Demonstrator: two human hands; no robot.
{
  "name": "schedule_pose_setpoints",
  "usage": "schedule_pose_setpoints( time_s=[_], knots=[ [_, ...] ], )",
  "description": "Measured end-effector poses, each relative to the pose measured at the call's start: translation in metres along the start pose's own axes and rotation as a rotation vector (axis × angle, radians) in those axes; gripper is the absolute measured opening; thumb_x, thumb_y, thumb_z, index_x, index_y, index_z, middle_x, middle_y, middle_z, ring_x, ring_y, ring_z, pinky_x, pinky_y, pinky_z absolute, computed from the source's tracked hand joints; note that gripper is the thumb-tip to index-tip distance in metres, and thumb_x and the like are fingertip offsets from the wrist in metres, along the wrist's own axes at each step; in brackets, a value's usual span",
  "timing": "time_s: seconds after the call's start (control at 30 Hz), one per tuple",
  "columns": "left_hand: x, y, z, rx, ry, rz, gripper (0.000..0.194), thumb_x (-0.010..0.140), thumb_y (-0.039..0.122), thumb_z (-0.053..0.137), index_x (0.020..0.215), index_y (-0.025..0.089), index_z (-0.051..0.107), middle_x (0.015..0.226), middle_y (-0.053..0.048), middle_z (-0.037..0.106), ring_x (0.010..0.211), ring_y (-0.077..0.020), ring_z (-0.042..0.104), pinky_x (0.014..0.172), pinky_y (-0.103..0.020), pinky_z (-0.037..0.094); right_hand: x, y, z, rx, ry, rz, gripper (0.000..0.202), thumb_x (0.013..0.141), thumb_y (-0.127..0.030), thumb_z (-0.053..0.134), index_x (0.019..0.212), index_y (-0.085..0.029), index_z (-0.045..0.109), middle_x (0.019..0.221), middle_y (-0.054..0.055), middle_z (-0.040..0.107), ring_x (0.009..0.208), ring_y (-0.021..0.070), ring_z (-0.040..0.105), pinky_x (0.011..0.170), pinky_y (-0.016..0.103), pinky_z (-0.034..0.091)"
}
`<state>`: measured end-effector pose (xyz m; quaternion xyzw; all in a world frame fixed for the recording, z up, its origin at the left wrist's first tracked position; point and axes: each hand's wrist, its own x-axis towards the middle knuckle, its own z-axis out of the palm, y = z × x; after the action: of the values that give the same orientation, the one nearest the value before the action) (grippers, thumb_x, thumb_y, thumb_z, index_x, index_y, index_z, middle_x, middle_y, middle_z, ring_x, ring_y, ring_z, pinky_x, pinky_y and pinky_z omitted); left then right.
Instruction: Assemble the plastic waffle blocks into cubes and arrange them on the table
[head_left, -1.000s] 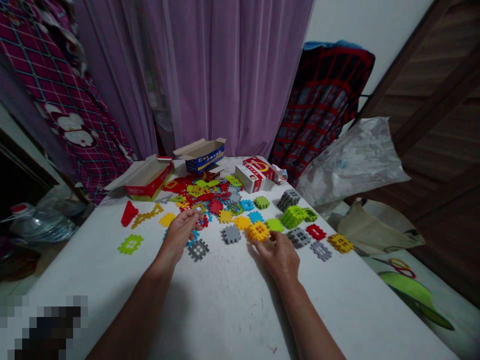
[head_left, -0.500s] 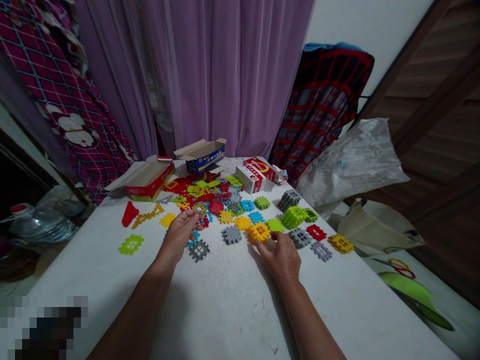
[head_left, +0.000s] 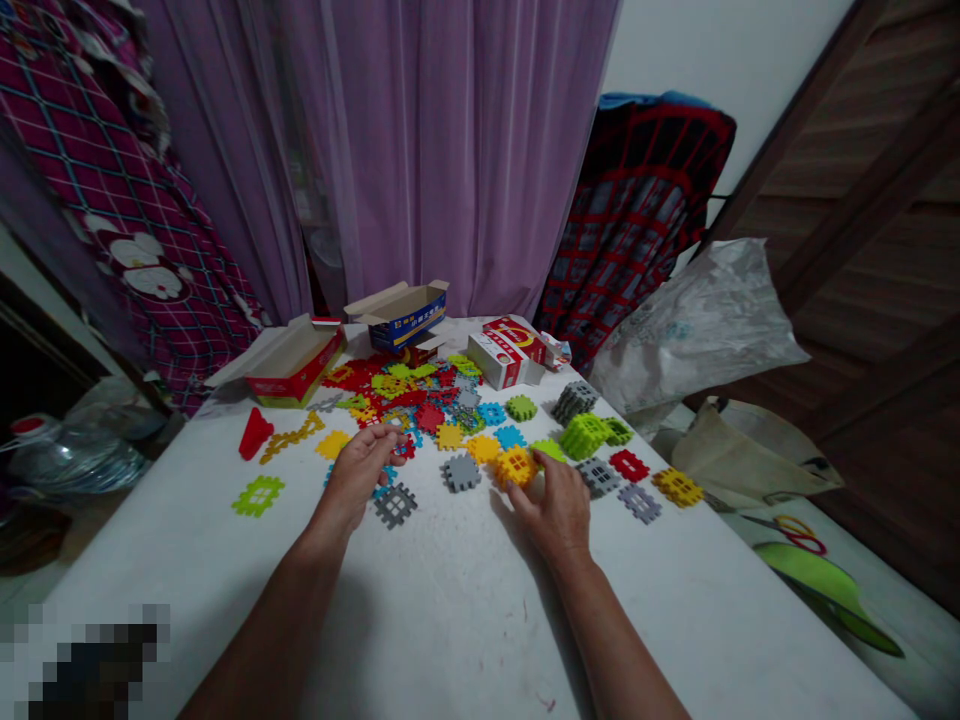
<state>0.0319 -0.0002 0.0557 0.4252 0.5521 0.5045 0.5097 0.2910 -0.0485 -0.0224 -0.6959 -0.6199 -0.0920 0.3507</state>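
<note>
My right hand (head_left: 559, 505) has its thumb and fingertips around the edge of a small stack of yellow window-patterned interlocking tiles (head_left: 514, 466) on the table. My left hand (head_left: 364, 470) hovers with loosely curled fingers, nothing visible in it; blue tiles lie partly hidden behind it. A dark grey window tile (head_left: 395, 505) rests just below that hand. Between the hands lies a solid grey tile (head_left: 460, 473), with a flat yellow tile (head_left: 483, 449) beyond it. Stacked green tiles (head_left: 586, 436) and grey window tiles (head_left: 598, 477) sit to the right of my right hand.
A mixed heap of tiles (head_left: 405, 395) covers the table's far middle. Behind it stand an open red box (head_left: 296, 375), a blue box (head_left: 409, 318) and a red-and-white box (head_left: 510, 350). A red piece (head_left: 256, 434) lies left. Yellow tiles (head_left: 678, 487) are near the right edge.
My right hand has shifted slightly left and closer around the yellow tile stack. My left hand stays nearly in place. The whole view has moved a little.
</note>
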Motion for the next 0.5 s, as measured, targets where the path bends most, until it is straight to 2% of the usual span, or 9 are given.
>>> schedule_pose_setpoints(
  time_s=[0.5],
  knots=[
    [0.0018,-0.0033,-0.0031,0.021,-0.009,0.011,0.044,0.063,0.051,0.07,0.09,0.018,0.062,0.096,-0.007,0.071,0.064,-0.0116,0.061,0.042,-0.016,0.035,-0.0005,-0.0007,-0.0039,-0.023,0.019,-0.004,0.033,0.082,-0.045,0.057,0.1,-0.018,0.061,0.101,0.01,0.064,0.096,0.0251,0.054,0.084,0.037,0.038]
  ],
)
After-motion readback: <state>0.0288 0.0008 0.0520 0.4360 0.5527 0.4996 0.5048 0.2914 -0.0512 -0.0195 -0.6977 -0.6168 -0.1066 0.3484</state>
